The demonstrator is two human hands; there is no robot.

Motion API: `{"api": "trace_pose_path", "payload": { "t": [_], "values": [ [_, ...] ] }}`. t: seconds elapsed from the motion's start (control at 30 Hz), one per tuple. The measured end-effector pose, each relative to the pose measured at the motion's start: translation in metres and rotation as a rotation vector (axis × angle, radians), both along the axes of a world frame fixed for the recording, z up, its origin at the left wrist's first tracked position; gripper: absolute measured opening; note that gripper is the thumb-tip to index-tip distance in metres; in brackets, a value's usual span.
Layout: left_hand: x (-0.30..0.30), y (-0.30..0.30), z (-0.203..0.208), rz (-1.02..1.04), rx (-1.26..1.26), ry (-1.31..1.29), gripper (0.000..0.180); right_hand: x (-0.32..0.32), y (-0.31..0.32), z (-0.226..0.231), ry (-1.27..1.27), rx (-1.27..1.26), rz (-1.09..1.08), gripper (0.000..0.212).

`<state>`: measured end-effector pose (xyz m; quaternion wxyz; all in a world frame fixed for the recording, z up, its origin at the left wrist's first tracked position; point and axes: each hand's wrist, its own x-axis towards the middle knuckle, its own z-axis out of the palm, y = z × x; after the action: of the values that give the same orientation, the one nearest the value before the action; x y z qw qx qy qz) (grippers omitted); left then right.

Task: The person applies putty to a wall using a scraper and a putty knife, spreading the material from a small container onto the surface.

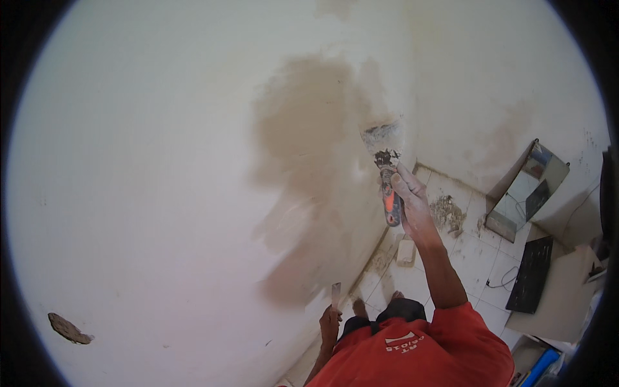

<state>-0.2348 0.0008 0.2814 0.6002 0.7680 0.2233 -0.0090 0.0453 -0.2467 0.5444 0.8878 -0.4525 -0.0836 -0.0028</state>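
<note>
On the far left, low on the pale plastered wall (161,161), a small brown chipped patch (69,329) stands bare, well apart from the work. Further right spreads the large damp tan smear of fresh filler (309,168), running from the upper middle down toward the floor.

The left hand (330,320) hangs low beside the body, closed around a small narrow scraper (336,294) whose blade points up, near the foot of the wall. It looks idle, though the view there is small and I cannot tell whether the blade carries any filler. If it does, the upright blade could shed a lump onto the tiles.

The right hand (407,197) is raised with the arm stretched out nearly straight, the red sleeve at the shoulder, fingers wrapped round the orange-and-grey handle of a wide steel putty knife (385,155). Its blade lies against the wall at the right edge of the wet smear, caked with dark residue near the neck.

The risks I judge: at full reach, pressure on the blade may be uneven, leaving ridges or gouging the soft coat; dried crumbs on the blade could drag scratches through it.

On the white tiled floor (477,251) lie a grey heap of debris (448,214), a leaning metal-framed panel (525,193) and a flat black slab (530,274).
</note>
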Motion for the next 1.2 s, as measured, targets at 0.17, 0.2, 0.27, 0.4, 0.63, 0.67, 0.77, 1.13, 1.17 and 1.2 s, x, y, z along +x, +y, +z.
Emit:
{"api": "trace_pose_path", "payload": {
  "t": [0.17,0.2,0.27,0.4,0.63,0.67,0.77,1.13,1.17,1.2],
  "values": [
    [0.006,-0.009,0.008,-0.020,0.020,0.059,0.035,0.017,-0.015,-0.021,-0.095,-0.249,-0.036,0.042],
    [0.008,-0.005,0.009,-0.008,0.019,0.075,0.036,0.023,-0.016,-0.024,-0.174,-0.331,-0.059,0.043],
    [0.008,-0.003,0.010,-0.030,0.038,0.052,0.037,0.033,-0.017,-0.031,-0.247,-0.400,-0.087,0.045],
    [-0.004,0.002,0.025,-0.057,0.068,0.114,0.037,0.039,-0.002,-0.041,-0.405,-0.643,-0.204,0.052],
    [-0.034,0.013,0.044,0.029,0.125,0.202,0.035,0.061,0.047,-0.058,-0.625,-0.705,-0.378,0.054],
    [-0.040,0.016,0.045,0.041,0.133,0.208,0.035,0.066,0.052,-0.058,-0.622,-0.693,-0.369,0.054],
    [-0.042,0.013,0.053,0.024,0.177,0.251,0.037,0.082,0.063,-0.055,-0.740,-0.848,-0.466,0.053],
    [-0.056,-0.006,0.046,0.168,0.108,0.284,0.037,0.121,0.081,-0.051,-0.794,-0.839,-0.574,0.057],
    [-0.054,-0.006,0.046,0.167,0.107,0.286,0.037,0.123,0.082,-0.051,-0.794,-0.840,-0.573,0.057],
    [-0.054,-0.006,0.046,0.162,0.101,0.279,0.037,0.124,0.083,-0.052,-0.801,-0.826,-0.580,0.058]
  ]
}}
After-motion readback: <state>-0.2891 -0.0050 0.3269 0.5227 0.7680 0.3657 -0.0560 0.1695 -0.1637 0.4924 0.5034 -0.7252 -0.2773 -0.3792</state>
